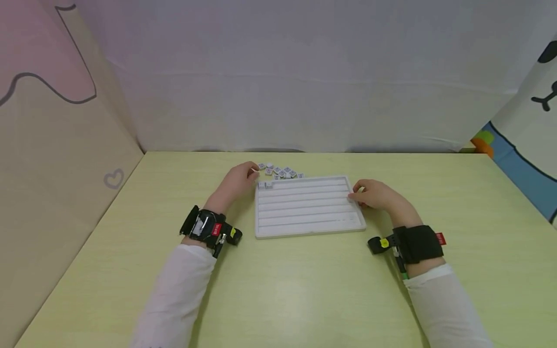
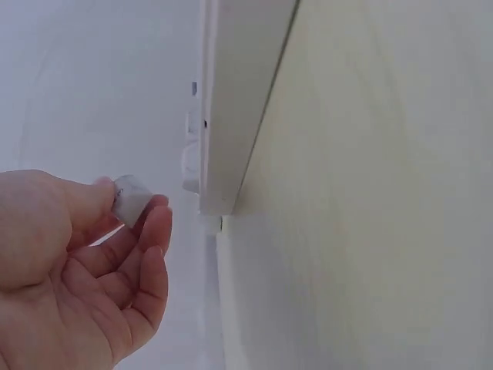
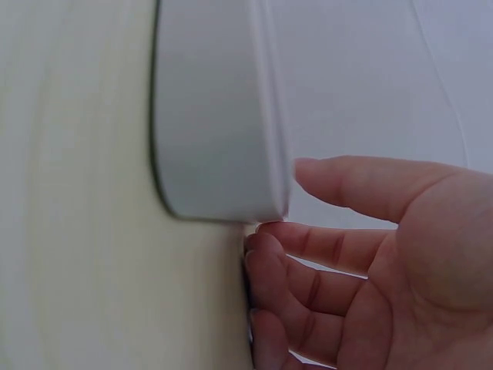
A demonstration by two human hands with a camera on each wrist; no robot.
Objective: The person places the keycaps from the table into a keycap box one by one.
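1. worktop [image 1: 304, 290]: pale yellow-green, smooth and flat; it carries everything shown, so small pieces are likely to slide easily across it.
2. tray [image 1: 310, 227]: white, rectangular, ribbed into long parallel slots, lying flat at the middle of the worktop between the two hands. it looks like stiff moulded plastic, light enough to shift when nudged, hence best steadied at a side edge or corner.
3. right hand [image 1: 377, 194]: fingers loosely curled against the tray's right edge [image 3: 223, 154], bracing it rather than gripping it; nothing is enclosed.
4. left hand [image 1: 237, 181]: at the tray's far left corner, thumb and fingertips pinching one tile [image 2: 132, 197].
5. loose tiles [image 1: 280, 171]: a small heap on the worktop just beyond the tray's far edge, near the left hand; two placed tiles [image 1: 264, 184] sit at the left end of the farthest slot.
6. single tile: small, white to grey, squarish with rounded corners; markings too small to read. it appears hard, light and smooth, so a fingertip pinch across opposite faces seems the surest hold.
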